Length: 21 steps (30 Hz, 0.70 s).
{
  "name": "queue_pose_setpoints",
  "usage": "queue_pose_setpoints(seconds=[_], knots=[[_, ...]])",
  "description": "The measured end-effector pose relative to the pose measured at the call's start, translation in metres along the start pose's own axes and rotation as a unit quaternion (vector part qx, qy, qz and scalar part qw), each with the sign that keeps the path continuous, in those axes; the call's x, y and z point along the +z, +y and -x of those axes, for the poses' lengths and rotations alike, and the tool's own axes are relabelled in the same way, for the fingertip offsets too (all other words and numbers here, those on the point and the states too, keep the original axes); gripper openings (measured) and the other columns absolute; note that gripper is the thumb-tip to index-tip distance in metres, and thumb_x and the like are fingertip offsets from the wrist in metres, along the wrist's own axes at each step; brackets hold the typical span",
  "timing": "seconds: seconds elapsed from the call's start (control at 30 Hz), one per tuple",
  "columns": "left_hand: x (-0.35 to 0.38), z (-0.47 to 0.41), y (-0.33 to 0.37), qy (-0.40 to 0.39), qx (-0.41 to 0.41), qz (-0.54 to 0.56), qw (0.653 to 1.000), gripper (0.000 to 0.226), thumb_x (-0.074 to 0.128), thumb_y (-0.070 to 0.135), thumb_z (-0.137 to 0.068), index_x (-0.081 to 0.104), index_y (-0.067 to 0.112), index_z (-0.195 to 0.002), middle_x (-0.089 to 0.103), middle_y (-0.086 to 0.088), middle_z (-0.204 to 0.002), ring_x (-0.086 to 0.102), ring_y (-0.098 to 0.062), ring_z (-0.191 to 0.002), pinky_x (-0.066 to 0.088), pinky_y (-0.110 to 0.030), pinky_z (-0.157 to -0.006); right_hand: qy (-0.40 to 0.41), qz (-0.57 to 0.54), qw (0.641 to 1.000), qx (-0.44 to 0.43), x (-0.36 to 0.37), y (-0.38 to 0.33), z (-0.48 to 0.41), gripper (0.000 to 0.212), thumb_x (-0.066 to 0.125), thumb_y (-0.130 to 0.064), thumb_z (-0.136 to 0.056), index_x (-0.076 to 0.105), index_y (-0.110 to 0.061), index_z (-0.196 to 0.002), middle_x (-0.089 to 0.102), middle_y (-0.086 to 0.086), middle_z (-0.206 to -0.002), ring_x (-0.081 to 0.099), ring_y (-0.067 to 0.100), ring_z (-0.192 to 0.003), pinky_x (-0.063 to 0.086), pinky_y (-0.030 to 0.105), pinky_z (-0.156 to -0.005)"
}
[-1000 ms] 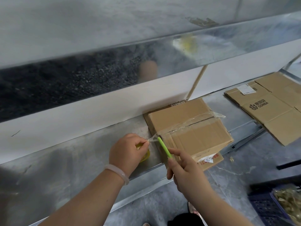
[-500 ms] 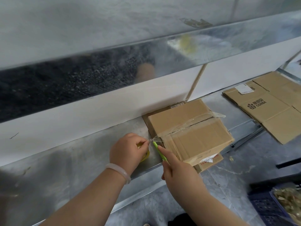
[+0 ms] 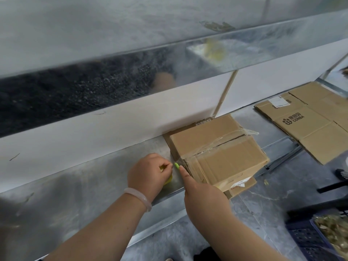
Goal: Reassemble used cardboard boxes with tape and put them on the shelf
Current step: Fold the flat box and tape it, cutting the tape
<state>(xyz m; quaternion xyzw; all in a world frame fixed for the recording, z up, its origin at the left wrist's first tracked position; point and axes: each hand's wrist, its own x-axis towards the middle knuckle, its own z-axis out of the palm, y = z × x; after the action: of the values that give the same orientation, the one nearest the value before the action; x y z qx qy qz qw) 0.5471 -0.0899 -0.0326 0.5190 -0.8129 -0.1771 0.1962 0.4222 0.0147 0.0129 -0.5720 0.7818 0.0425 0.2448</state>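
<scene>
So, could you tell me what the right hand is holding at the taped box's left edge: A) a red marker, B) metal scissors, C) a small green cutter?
C: the right hand holds a green cutter, its tip showing between the taped box and the left hand gripping a yellow tape roll.

I see a matt brown cardboard box point(image 3: 216, 153) under glossy clear tape point(image 3: 222, 143), on a dull-sheened metal shelf point(image 3: 98, 178).
</scene>
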Motion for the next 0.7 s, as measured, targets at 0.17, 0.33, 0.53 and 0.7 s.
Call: queue_pose_setpoints(seconds=[0.17, 0.33, 0.53, 0.7], knots=[[0.000, -0.001, -0.003, 0.021, -0.036, 0.023, 0.999, 0.017, 0.063, 0.038, -0.090, 0.075, 0.027, -0.085, 0.060, 0.011, -0.086, 0.053, -0.007, -0.075, 0.045, -0.024, -0.063, -0.030, 0.027, 0.999, 0.014, 0.011, 0.015, 0.000, 0.082, 0.036, -0.002, -0.096, -0.008, -0.037, -0.155, 0.061, 0.002, -0.090, 0.048, 0.023, -0.070, 0.040, 0.031, -0.057], [-0.004, 0.001, -0.009, 0.021, -0.007, 0.029, 0.999, 0.018, 0.063, 0.039, -0.090, 0.075, 0.027, -0.086, 0.062, 0.011, -0.088, 0.055, -0.009, -0.077, 0.047, -0.026, -0.067, 0.011, -0.012, 1.000, -0.006, 0.030, 0.027, -0.002, 0.065, 0.032, -0.017, -0.104, 0.002, -0.043, -0.155, 0.051, -0.003, -0.081, 0.047, 0.024, -0.072, 0.036, 0.031, -0.058], [-0.005, -0.001, -0.013, 0.040, 0.028, 0.007, 0.999, 0.022, 0.058, 0.042, -0.092, 0.075, 0.028, -0.089, 0.063, 0.014, -0.088, 0.056, -0.009, -0.079, 0.047, -0.026, -0.066, 0.067, -0.028, 0.992, -0.105, 0.029, 0.042, 0.000, 0.054, 0.027, -0.035, -0.104, 0.009, -0.052, -0.151, 0.058, -0.002, -0.078, 0.054, 0.022, -0.073, 0.034, 0.030, -0.053], [-0.010, -0.008, -0.028, 0.100, 0.084, -0.066, 0.989, 0.036, 0.048, 0.049, -0.090, 0.076, 0.026, -0.090, 0.066, 0.008, -0.088, 0.059, -0.017, -0.073, 0.047, -0.031, -0.064, 0.150, -0.168, 0.943, -0.243, 0.034, 0.067, 0.006, 0.054, 0.024, -0.048, -0.094, 0.005, -0.074, -0.137, 0.053, -0.008, -0.063, 0.054, 0.015, -0.060, 0.045, 0.033, -0.055]])
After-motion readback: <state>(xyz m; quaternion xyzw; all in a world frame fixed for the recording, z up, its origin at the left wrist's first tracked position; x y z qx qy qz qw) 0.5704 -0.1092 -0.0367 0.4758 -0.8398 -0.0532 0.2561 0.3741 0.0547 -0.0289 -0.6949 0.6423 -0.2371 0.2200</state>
